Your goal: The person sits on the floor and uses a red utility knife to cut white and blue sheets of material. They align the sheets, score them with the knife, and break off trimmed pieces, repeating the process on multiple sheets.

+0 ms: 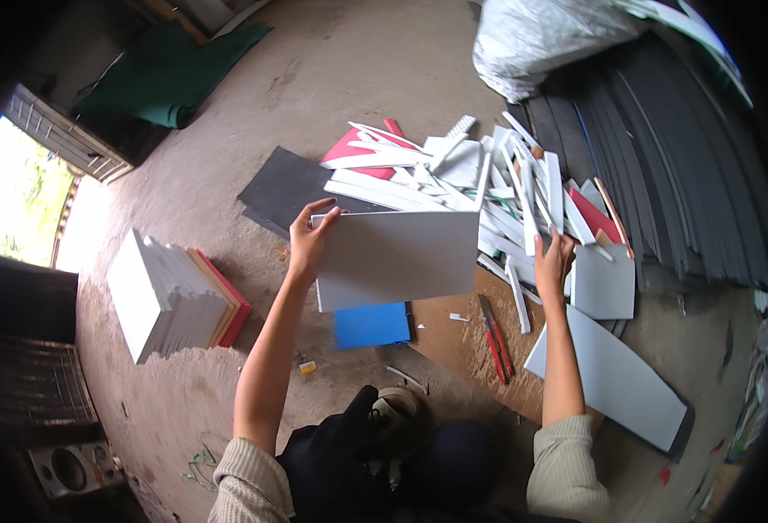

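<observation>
My left hand (312,240) grips the upper left corner of a white foam sheet (399,261), which is tilted up in front of me with its near face in shade. On the right, my right hand (555,266) reaches into a heap of white offcut strips (453,183), its fingers closed on a thin white strip (529,209). Close to the front of the heap, a red-handled cutter knife (496,344) lies on a brown board (453,331). Partly under the held sheet is a blue sheet (373,325).
A stack of white sheets (161,296), with red and tan ones at its right, stands on the floor. Black sheets (637,148) and a white sack (541,44) fill the far right. A large white panel (615,375) lies at right, a speaker (74,469) at lower left.
</observation>
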### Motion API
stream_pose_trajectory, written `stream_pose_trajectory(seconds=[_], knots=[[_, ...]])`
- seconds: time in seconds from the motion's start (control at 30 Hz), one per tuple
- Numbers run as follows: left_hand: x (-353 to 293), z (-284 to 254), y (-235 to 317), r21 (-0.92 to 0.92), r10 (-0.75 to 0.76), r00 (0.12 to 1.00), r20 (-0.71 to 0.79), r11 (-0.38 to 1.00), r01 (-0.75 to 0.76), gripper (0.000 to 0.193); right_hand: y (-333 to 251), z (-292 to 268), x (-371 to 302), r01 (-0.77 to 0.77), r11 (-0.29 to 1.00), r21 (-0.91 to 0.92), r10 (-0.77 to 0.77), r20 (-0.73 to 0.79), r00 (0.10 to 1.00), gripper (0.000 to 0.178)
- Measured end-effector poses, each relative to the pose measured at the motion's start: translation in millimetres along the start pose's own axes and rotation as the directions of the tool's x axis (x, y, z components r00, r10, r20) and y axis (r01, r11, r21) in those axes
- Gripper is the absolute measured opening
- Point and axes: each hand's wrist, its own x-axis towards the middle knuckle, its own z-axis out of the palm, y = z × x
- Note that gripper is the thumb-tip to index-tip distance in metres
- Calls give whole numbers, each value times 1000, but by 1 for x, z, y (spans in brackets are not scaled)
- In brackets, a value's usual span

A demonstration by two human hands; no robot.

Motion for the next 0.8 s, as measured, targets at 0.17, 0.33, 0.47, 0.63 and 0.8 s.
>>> stream_pose_trajectory(seconds=[0.17, 0.33, 0.47, 0.63, 0.8], knots=[[-17, -33, -8, -581, -277, 890, -363, 814, 16, 34, -91, 10, -67, -238, 765, 599, -83, 458, 885, 48], [-74, -70, 28, -768, -152, 895, -420, 585, -261, 33, -269, -60, -104, -656, 296, 694, -496, 699, 515, 57], [-136, -100, 87, -791, -133, 839, -528, 436, -429, 30, -357, -89, -114, -604, 239, 761, -584, 609, 537, 34], [-210, -198, 116, -320, 270, 655, -705, 704, -634, 29, -465, -74, -157, -540, 341, 770, -636, 612, 470, 34], [-234, -289, 107, -84, 354, 580, -733, 800, -594, 26, -556, -33, -197, -392, 570, 723, -627, 690, 361, 37]])
